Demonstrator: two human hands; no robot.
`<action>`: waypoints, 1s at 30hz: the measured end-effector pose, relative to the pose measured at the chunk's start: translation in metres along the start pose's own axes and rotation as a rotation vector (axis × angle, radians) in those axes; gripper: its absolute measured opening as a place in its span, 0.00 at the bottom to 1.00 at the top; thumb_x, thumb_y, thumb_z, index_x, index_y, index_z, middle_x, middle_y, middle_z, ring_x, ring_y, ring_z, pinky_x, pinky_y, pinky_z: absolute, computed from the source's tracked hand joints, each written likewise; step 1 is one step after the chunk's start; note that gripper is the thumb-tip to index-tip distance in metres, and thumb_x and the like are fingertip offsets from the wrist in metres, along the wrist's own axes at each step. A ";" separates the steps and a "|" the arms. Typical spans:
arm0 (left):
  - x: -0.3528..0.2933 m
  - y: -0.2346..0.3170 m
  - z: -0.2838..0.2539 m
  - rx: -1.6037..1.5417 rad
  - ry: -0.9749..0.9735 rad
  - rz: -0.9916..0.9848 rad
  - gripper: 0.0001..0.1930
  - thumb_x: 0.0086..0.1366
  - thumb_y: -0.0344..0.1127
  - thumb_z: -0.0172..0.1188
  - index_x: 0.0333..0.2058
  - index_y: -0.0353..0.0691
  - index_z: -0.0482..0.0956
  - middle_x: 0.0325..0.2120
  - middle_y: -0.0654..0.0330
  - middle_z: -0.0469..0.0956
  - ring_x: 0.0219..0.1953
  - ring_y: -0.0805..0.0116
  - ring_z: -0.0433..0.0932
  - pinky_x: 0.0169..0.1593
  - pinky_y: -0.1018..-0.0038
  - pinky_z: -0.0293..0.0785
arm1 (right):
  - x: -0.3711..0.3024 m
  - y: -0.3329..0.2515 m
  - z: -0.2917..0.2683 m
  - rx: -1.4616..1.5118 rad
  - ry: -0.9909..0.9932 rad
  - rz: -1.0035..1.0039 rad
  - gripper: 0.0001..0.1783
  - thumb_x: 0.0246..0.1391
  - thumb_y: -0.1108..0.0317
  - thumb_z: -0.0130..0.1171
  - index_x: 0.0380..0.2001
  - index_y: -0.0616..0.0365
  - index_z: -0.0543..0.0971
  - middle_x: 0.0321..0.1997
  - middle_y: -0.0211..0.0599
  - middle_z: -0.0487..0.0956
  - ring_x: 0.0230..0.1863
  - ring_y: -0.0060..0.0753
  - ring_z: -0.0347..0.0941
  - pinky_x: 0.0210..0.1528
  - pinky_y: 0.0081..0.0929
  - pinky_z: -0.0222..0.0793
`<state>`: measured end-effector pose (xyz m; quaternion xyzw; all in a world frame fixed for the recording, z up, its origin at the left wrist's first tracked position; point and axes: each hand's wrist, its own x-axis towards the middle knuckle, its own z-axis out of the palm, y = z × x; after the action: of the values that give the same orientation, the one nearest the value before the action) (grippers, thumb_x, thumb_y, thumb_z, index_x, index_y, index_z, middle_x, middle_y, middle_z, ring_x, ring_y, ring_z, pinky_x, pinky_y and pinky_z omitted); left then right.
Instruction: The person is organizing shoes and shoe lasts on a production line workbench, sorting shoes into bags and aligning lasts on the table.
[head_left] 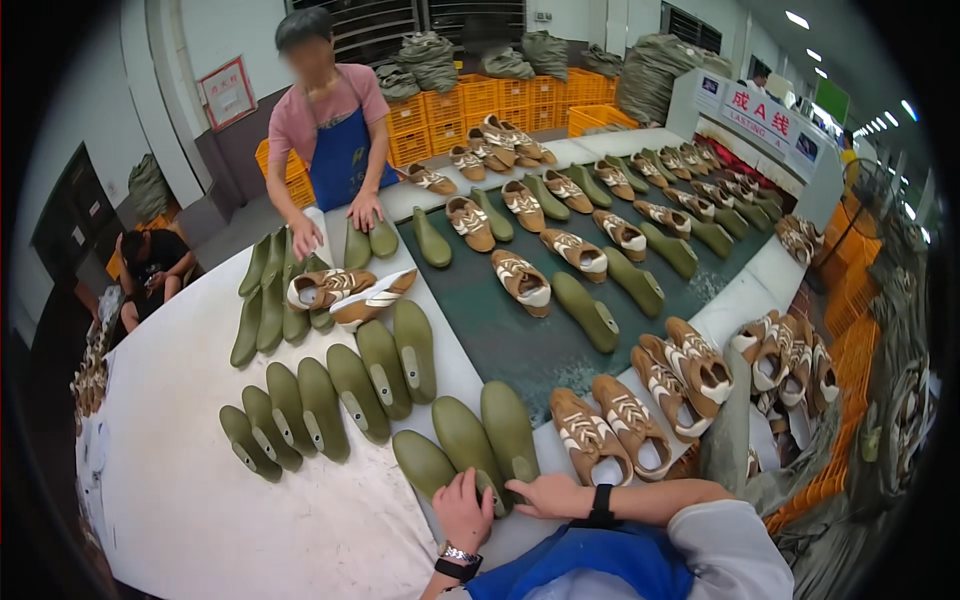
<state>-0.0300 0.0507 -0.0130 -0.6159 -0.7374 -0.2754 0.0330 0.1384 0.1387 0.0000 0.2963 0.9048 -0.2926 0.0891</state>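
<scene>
Three green shoe lasts lie side by side at the near edge of the white table. My left hand has its fingers closed round the heel end of the middle shoe last, beside the left shoe last. My right hand grips the heel end of the right shoe last, its fingers partly hidden. Just right of my hands stand brown sneakers with white stripes. A row of more green lasts lies to the left.
A dark green conveyor belt carries sneakers and lasts in pairs. Across the white table, a person in a blue apron reaches toward other lasts. Orange crates with sacks and shoes stand at my right; stacked crates line the back.
</scene>
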 end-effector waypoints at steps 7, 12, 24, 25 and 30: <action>-0.005 -0.002 0.004 0.048 -0.004 -0.021 0.22 0.53 0.43 0.61 0.45 0.38 0.74 0.32 0.55 0.77 0.34 0.59 0.74 0.46 0.64 0.65 | 0.033 0.072 -0.059 1.122 0.305 -0.029 0.06 0.56 0.60 0.48 0.32 0.48 0.70 0.23 0.22 0.67 0.20 0.17 0.62 0.18 0.20 0.58; -0.002 0.007 0.007 0.095 0.006 -0.020 0.22 0.53 0.43 0.62 0.44 0.37 0.74 0.26 0.55 0.76 0.31 0.58 0.74 0.44 0.64 0.66 | 0.083 0.125 -0.126 0.679 0.456 -0.283 0.03 0.54 0.65 0.48 0.31 0.47 0.71 0.26 0.27 0.73 0.19 0.24 0.68 0.21 0.25 0.64; -0.003 0.003 0.005 0.145 -0.032 -0.081 0.22 0.53 0.44 0.61 0.44 0.37 0.75 0.22 0.52 0.75 0.28 0.54 0.72 0.40 0.62 0.66 | 0.131 0.140 -0.105 -0.050 0.104 0.064 0.26 0.47 0.72 0.48 0.53 0.46 0.71 0.44 0.45 0.77 0.46 0.47 0.74 0.47 0.39 0.70; 0.000 0.005 0.005 0.146 -0.031 -0.071 0.22 0.53 0.44 0.61 0.44 0.37 0.74 0.23 0.51 0.75 0.29 0.53 0.72 0.40 0.62 0.66 | 0.118 0.143 -0.114 -0.032 0.166 0.042 0.25 0.47 0.72 0.48 0.52 0.46 0.72 0.44 0.45 0.77 0.46 0.47 0.74 0.47 0.39 0.70; -0.002 0.003 0.009 0.131 -0.028 -0.071 0.22 0.53 0.44 0.60 0.44 0.37 0.74 0.24 0.50 0.74 0.29 0.52 0.72 0.39 0.60 0.65 | 0.019 0.162 -0.125 0.070 0.258 -0.049 0.18 0.49 0.67 0.51 0.44 0.50 0.78 0.41 0.43 0.79 0.45 0.47 0.73 0.46 0.41 0.69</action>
<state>-0.0242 0.0533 -0.0198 -0.5897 -0.7755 -0.2190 0.0530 0.2198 0.3269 0.0178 0.3123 0.9049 -0.2855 -0.0456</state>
